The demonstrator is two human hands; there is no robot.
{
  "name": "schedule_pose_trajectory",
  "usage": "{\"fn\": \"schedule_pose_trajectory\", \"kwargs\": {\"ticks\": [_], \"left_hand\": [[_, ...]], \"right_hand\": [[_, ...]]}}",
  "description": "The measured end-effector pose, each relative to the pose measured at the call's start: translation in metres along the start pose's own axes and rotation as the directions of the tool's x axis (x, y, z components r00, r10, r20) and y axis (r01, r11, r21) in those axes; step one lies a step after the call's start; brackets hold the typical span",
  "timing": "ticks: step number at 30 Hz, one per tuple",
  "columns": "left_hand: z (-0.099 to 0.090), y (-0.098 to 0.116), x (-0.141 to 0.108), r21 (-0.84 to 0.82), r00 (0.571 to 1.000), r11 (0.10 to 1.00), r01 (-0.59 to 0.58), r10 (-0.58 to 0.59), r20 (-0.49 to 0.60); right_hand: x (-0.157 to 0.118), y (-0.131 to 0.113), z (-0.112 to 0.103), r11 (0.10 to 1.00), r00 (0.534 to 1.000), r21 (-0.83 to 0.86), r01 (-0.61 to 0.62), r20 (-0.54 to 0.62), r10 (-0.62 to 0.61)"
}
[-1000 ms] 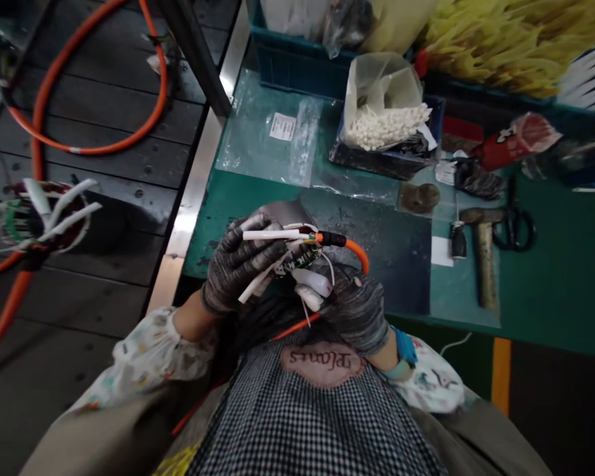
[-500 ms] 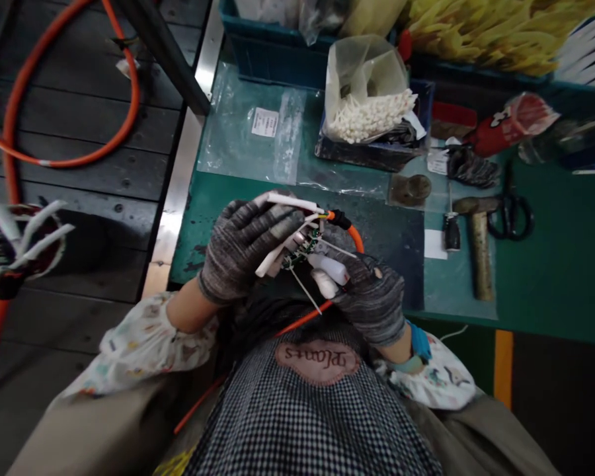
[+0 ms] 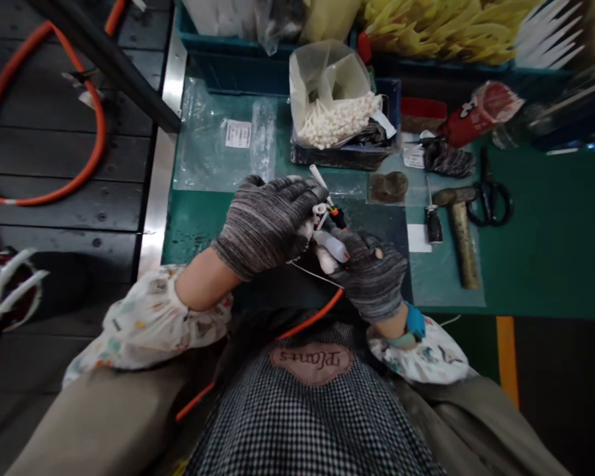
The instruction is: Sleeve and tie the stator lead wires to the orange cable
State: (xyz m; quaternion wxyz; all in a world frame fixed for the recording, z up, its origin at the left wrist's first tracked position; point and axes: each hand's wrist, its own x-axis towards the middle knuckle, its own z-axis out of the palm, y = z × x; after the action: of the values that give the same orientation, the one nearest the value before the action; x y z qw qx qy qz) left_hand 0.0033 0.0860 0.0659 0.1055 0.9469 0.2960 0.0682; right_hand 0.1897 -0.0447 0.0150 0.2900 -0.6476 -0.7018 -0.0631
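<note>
My view of the white-tubed piece [image 3: 321,210] is mostly blocked by the left hand [image 3: 272,225]; the label [image 3: 238,134] near the bench's [image 3: 550,244] left edge is too small to read.

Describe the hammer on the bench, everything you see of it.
The hammer lies flat on a clear plastic sheet over the green bench, handle end toward the near edge. Its dull brownish-grey head looks metal, its pale, stained handle wooden. It lies between a black-handled tool and black scissors; whether it touches the scissors is unclear. No hand touches it.
</note>
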Motion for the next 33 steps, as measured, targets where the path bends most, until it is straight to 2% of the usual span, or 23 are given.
{"fn": "schedule_pose_trajectory", "kwargs": {"ticks": [4, 9, 11, 13, 15, 17, 19, 21, 23, 26, 29, 31, 33], "left_hand": [[-0.004, -0.005, 0.021, 0.023, 0.999, 0.999, 0.023, -0.024, 0.032], [-0.001, -0.019, 0.03, -0.018, 0.999, 1.0, 0.01, -0.009, 0.042], [-0.001, -0.018, 0.028, -0.023, 0.999, 0.999, 0.022, -0.021, 0.045], [-0.003, -0.012, 0.023, -0.001, 0.998, 0.999, 0.05, -0.05, 0.033], [-0.006, -0.001, 0.014, 0.071, 0.995, 0.993, 0.097, -0.099, 0.026], [-0.007, 0.012, 0.004, 0.177, 0.985, 0.969, 0.171, -0.175, 0.008], [-0.001, 0.023, -0.007, 0.254, 0.965, 0.931, 0.262, -0.257, -0.053], [0.014, 0.024, -0.014, 0.266, 0.942, 0.904, 0.335, -0.315, -0.113], [0.035, 0.015, -0.016, 0.227, 0.912, 0.896, 0.382, -0.327, -0.246], [0.061, -0.009, -0.012, 0.133, 0.892, 0.935, 0.329, -0.261, -0.369], [0.068, -0.023, -0.012, 0.119, 0.896, 0.938, 0.325, -0.265, -0.357], [0.063, -0.024, -0.014, 0.124, 0.906, 0.929, 0.348, -0.3, -0.297], [0.057, -0.021, -0.014, 0.114, 0.906, 0.919, 0.377, -0.341, -0.251]], "right_hand": [[0.003, 0.005, 0.011, 0.995, 0.994, -0.004, -0.099, 0.045, 0.099], [-0.002, 0.0, 0.018, 0.996, 0.992, 0.024, -0.085, -0.087, 0.087], [-0.007, 0.003, 0.015, 0.982, 0.985, 0.124, -0.139, -0.087, 0.151], [-0.011, 0.012, 0.01, 0.92, 0.957, 0.278, -0.275, -0.01, 0.289], [-0.01, 0.029, 0.005, 0.823, 0.909, 0.403, -0.401, 0.066, 0.411], [-0.005, 0.051, 0.002, 0.765, 0.875, 0.456, -0.454, 0.068, 0.479], [0.004, 0.076, 0.007, 0.767, 0.862, 0.454, -0.453, 0.004, 0.507], [0.015, 0.102, 0.019, 0.785, 0.853, 0.42, -0.456, -0.044, 0.52], [0.028, 0.126, 0.039, 0.807, 0.851, 0.375, -0.455, -0.084, 0.519], [0.046, 0.152, 0.07, 0.864, 0.865, 0.328, -0.381, -0.202, 0.459], [0.05, 0.156, 0.083, 0.902, 0.867, 0.311, -0.3, -0.306, 0.394], [0.042, 0.144, 0.078, 0.922, 0.834, 0.286, -0.262, -0.414, 0.365], [0.029, 0.121, 0.067, 0.935, 0.79, 0.257, -0.245, -0.505, 0.346]]}}
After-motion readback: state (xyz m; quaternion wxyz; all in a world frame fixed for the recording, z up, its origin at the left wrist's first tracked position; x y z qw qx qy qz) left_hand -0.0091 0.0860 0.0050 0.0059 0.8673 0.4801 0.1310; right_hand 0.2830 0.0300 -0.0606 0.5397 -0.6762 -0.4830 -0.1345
